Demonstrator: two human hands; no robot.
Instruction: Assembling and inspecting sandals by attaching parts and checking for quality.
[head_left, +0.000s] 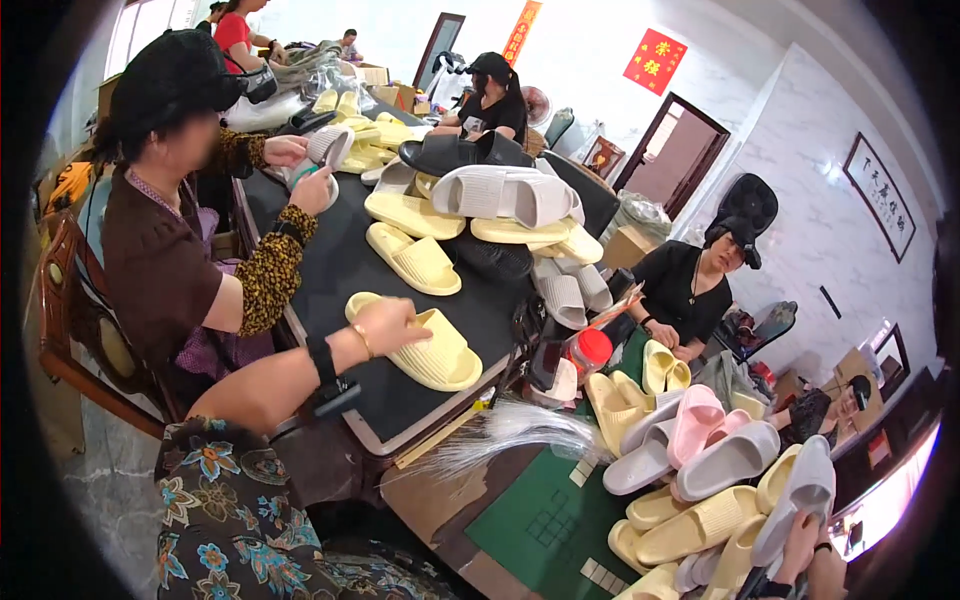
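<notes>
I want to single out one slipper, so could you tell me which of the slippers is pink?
The pink slipper sits atop the heap on the green mat; those around it are yellow or grey.

Yellow slipper [425, 350] matt ribbed foam; tabletop [330, 270] dark cloth.

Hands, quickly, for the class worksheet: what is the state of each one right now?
Left hand: closed on the yellow slipper.
Right hand: closed, holding the grey slipper.

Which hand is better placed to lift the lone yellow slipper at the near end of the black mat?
Left. The left hand already rests on the yellow slipper, while the right hand is far off at the pile, occupied with a grey slipper.
</notes>
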